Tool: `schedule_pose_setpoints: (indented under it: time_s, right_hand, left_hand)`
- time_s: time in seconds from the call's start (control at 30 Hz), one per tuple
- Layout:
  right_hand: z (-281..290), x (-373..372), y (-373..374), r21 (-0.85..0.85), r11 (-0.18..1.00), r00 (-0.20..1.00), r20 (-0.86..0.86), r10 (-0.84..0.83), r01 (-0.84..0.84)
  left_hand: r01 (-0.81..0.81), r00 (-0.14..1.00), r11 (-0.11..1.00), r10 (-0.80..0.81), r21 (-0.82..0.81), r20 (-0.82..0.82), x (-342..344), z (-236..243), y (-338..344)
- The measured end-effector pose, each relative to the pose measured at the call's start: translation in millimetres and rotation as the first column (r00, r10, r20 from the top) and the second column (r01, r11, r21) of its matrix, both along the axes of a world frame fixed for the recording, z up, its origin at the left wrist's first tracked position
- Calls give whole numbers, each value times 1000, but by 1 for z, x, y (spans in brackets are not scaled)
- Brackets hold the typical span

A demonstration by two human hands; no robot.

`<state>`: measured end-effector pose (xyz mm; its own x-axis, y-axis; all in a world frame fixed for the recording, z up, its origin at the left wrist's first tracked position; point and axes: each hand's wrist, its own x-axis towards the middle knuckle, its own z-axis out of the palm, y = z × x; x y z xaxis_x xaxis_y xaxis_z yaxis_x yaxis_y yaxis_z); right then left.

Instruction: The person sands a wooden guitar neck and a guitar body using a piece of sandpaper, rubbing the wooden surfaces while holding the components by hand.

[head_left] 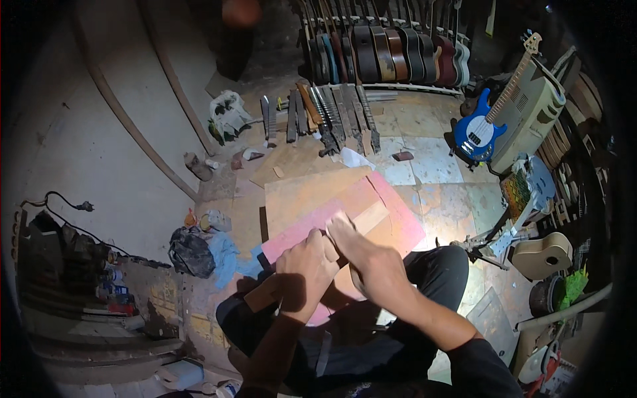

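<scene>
My left hand [306, 270] is closed round a brown wooden piece [263, 294], whose flat end sticks out at the lower left of the hand. Close beside it, my right hand [371, 262] has its fingers bent together over the work; whatever they grip is hidden. Past the right fingers a pale wooden strip [371, 217] shows, and I cannot tell whether it joins the piece in my left hand. Both hands are above a flat board with pink edges [400, 232] across my lap. Beneath its far side lies a larger tan board [292, 190].
Several guitar necks [342, 116] lie on the floor ahead, before a rack of guitars [391, 56]. A blue bass guitar [479, 129] leans at the right, above an unpainted guitar body [542, 256]. At the left are a black plastic bag [191, 252] and a blue cloth [224, 255].
</scene>
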<state>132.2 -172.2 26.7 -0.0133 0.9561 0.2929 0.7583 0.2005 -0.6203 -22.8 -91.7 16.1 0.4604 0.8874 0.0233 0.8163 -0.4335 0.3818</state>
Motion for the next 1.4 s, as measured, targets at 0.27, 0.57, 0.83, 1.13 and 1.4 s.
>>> schedule_pose_setpoints:
  time_s: [0.27,0.57,0.83,1.13,1.4]
  right_hand:
    - [6,-1,-8,-22,998,986,159,-51,55]
    - [-7,10,-1,32,994,989,106,-106,103]
    - [-5,3,-3,-1,994,991,71,-110,110]
    - [-6,0,4,-7,996,995,54,-86,86]
    - [-7,-10,-3,46,992,991,-64,-114,117]
  left_hand:
    - [53,998,992,-56,115,17,7,-8,8]
    - [82,997,993,-82,88,-13,20,-1,5]
    - [79,997,993,-80,88,6,13,2,6]
    - [45,999,995,-47,93,19,11,-7,9]
    - [10,999,999,-8,42,-35,9,3,10]
